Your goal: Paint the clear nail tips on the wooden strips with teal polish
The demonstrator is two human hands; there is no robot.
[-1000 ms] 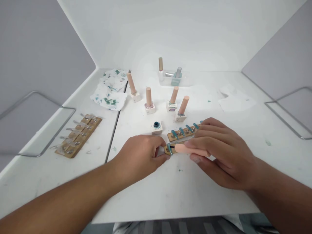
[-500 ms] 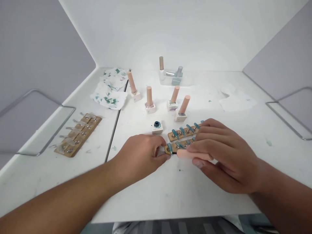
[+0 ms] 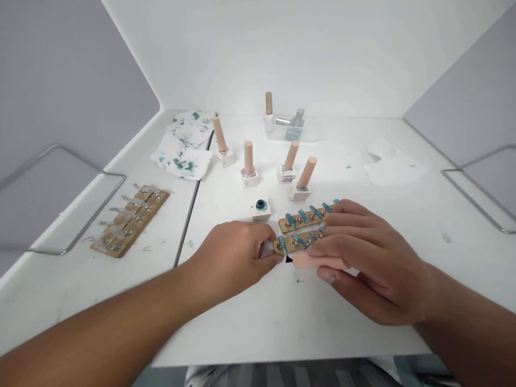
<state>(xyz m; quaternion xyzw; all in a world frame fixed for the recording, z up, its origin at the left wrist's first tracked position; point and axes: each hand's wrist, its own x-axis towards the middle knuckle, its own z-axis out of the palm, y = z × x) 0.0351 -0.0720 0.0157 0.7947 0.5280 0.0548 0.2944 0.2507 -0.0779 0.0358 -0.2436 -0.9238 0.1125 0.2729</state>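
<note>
My left hand (image 3: 237, 255) pinches the left end of the nearer wooden strip (image 3: 297, 245), which carries several teal press-on nails (image 3: 282, 245). Between the fingers and thumb of my right hand (image 3: 374, 260) lies the peach handle of a nail polish brush (image 3: 320, 262). Its dark tip is close to the front edge of the strip, just below the leftmost nail; whether it touches is unclear. My right fingers hide the strip's right end. Behind it lies a second wooden strip (image 3: 296, 224) with teal nails. An uncapped nail polish bottle (image 3: 261, 210) with dark teal around its neck stands beyond my left hand.
Several capped polish bottles (image 3: 250, 174) with peach caps stand farther back. A clear tray (image 3: 278, 134) holds more bottles. Left are stained wipes (image 3: 185, 161) and a wooden rack with clear nail tips (image 3: 133, 220). Wire stands (image 3: 121, 183) flank the table; a white wipe (image 3: 395, 169) lies right.
The brush in my right hand has shifted slightly down, away from the leftmost nail, and its dark tip now shows. My left hand stays at the strip's end.
</note>
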